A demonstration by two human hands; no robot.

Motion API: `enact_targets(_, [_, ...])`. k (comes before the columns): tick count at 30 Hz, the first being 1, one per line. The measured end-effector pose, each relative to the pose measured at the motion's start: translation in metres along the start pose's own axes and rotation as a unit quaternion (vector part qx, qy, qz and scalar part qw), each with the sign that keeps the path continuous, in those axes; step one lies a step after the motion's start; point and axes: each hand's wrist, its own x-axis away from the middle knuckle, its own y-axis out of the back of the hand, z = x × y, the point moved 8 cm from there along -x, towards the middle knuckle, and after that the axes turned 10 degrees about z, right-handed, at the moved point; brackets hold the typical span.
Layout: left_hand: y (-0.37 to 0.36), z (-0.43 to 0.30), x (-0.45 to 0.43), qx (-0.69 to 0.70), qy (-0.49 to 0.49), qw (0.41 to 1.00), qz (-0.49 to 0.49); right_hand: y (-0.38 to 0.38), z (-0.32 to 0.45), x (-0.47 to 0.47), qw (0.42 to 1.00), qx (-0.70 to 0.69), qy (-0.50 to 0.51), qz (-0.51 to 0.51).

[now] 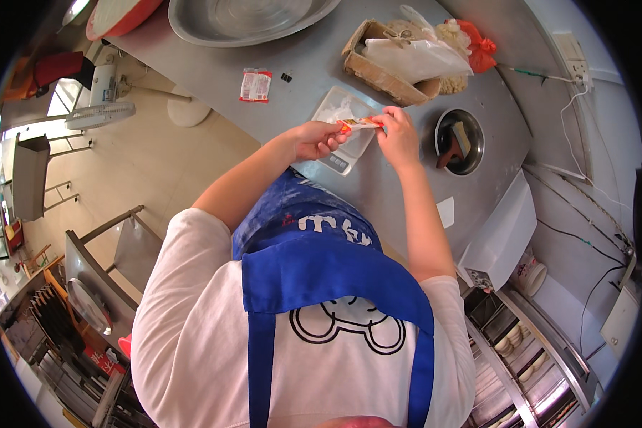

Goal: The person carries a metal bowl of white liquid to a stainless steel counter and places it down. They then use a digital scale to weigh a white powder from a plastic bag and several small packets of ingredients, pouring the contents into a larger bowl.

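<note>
Between my two hands a small red, yellow and white packet (pixel 359 124) is stretched out above a digital kitchen scale (pixel 336 161). My left hand (pixel 318 140) grips one end of it, and my right hand (pixel 397 134) pinches the other. White powder (pixel 337 111) lies in a clear plastic bag or tray on the scale; which of the two I cannot tell. Farther back on the metal worktop (pixel 214 80) rests another red and white packet (pixel 255 86), beside a small black clip (pixel 286 77). Whether the held packet is torn cannot be seen.
A cardboard box (pixel 377 80) with plastic bags stands behind the scale. To the right, a steel bowl (pixel 441 128) holds a scraper with a brown handle (pixel 450 153). A large metal basin (pixel 192 35) occupies the back, and a white card (pixel 445 212) lies near my right forearm.
</note>
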Motion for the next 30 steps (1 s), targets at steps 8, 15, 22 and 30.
enact_targets(8, [0.036,-0.039,0.02,-0.304,-0.06,0.93,-0.197,0.031,0.028,-0.004,0.995,-0.061,0.07,-0.027])
enact_targets(15, [0.012,-0.065,0.044,-0.406,-0.209,0.866,-0.205,0.039,0.036,-0.004,0.993,-0.068,0.087,-0.048])
enact_targets(22, [-0.002,-0.07,0.049,-0.559,-0.23,0.758,-0.246,0.041,0.04,-0.002,0.989,-0.086,0.085,-0.08])
enact_targets(30, [-0.031,-0.072,0.061,-0.629,-0.28,0.667,-0.284,0.017,0.005,0.016,0.994,-0.084,0.019,-0.071])
